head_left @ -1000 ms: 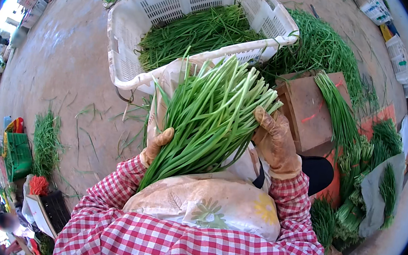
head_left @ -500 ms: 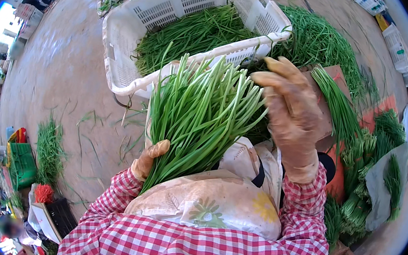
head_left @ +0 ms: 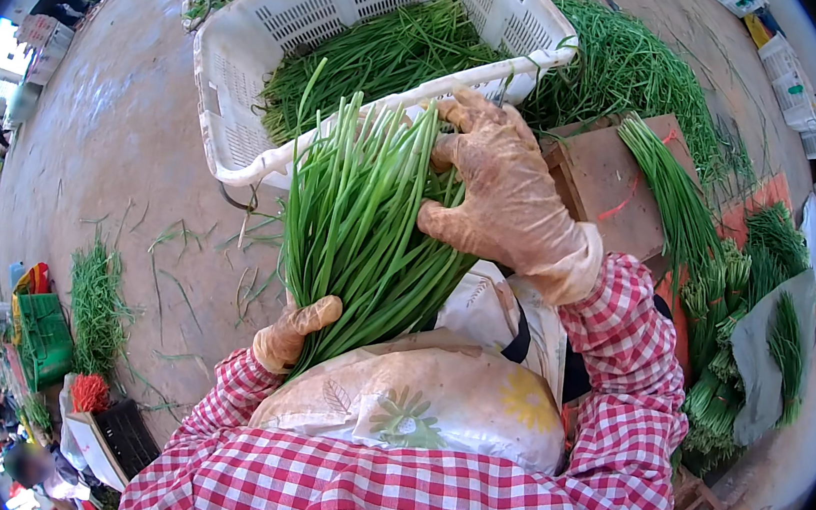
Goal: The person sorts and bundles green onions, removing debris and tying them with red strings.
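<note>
checked top (head_left: 380, 499): red, pink and white squares; collar edge in the same check | left sleeve (head_left: 229, 391), right sleeve (head_left: 626, 330): long; matching check | left glove (head_left: 297, 331), right glove (head_left: 521, 192): tan, wrinkled, brown-stained; right cuff (head_left: 572, 269) paler | apron-like cover (head_left: 459, 382): off-white, tan-stained; printed leaf outline, green flower, yellow flower

My wrinkled gloves (head_left: 525, 198) look like matt, stained rubber; my checked sleeves (head_left: 633, 356) are woven cloth. The green stalks (head_left: 361, 229) have a smooth, slight gloss. The crate (head_left: 233, 64) is slotted white plastic, the brown box (head_left: 604, 172) matt, the floor (head_left: 109, 140) hard with a dull sheen.
</note>
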`<state>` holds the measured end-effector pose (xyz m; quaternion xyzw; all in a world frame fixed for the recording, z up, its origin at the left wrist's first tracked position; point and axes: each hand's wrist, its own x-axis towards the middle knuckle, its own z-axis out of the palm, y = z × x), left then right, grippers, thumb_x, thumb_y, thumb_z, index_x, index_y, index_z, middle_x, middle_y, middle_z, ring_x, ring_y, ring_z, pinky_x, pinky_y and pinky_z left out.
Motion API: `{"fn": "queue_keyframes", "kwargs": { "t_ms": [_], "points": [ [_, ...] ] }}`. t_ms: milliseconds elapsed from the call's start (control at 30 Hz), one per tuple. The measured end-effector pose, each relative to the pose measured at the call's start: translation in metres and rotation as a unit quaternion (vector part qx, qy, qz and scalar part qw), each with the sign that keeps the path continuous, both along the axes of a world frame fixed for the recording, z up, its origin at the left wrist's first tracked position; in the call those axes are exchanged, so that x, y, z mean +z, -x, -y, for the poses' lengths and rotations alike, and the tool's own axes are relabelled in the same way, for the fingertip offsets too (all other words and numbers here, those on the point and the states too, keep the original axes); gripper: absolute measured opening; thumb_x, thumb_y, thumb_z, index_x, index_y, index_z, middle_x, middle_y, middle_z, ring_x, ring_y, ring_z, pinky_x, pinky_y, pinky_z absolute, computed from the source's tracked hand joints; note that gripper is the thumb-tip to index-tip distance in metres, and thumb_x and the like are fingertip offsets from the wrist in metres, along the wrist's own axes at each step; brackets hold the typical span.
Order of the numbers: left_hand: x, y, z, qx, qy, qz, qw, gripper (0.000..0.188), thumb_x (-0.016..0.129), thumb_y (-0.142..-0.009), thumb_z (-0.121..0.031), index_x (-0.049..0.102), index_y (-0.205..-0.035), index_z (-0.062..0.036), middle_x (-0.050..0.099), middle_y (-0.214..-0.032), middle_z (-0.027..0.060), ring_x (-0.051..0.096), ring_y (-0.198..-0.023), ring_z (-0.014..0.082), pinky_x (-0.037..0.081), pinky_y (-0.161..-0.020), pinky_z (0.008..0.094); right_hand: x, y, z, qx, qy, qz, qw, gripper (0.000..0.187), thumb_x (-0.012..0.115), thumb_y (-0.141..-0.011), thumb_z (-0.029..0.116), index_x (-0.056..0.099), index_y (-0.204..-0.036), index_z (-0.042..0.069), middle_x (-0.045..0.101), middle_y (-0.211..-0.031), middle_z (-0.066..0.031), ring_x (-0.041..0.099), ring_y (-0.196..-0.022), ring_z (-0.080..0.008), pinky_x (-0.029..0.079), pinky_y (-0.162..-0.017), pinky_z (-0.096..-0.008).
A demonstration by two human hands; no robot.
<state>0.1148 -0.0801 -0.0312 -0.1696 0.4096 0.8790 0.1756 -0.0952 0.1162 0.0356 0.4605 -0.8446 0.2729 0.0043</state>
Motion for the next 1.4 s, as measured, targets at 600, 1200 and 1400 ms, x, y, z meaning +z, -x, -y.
{"fn": "queue_keyframes", "kwargs": {
  "t_ms": [600,1200,1400],
  "points": [
    [0.008,-0.013,-0.016,-0.027,0.125,-0.045,0.991,0.124,0.086,-0.059,-0.010,-0.002,-0.147,-0.0140,0.026,-0.144,0.0094,0.033,-0.130,0.0242,0.032,-0.106,0.0417,-0.002,-0.006,0.012,-0.022,-0.012,-0.069,0.997,0.048,0.059,-0.077,0.026,0.056,-0.121,0.005,0.056,-0.120,-0.0193,0.045,-0.122,-0.0362,0.025,-0.098,-0.0677],
    [-0.032,-0.009,-0.016,0.119,0.204,-0.170,0.957,0.089,0.075,-0.068,0.001,0.026,-0.141,-0.0093,0.049,-0.125,0.0114,0.056,-0.105,0.0219,0.047,-0.090,0.0356,-0.060,0.025,0.041,-0.009,-0.077,-0.222,0.972,0.012,0.053,-0.081,0.009,0.061,-0.087,0.001,0.061,-0.066,-0.0148,0.065,-0.064,-0.0288,0.053,-0.056,-0.0374],
    [-0.016,-0.026,-0.014,0.111,0.092,-0.076,0.987,0.089,0.074,-0.067,0.002,0.027,-0.141,-0.0119,0.047,-0.127,0.0084,0.051,-0.110,0.0208,0.044,-0.094,0.0372,-0.065,0.065,0.037,0.004,-0.125,-0.235,0.964,0.020,0.047,-0.091,0.014,0.060,-0.093,-0.001,0.060,-0.060,-0.0114,0.063,-0.051,-0.0224,0.051,-0.043,-0.0357]
  ]
}}
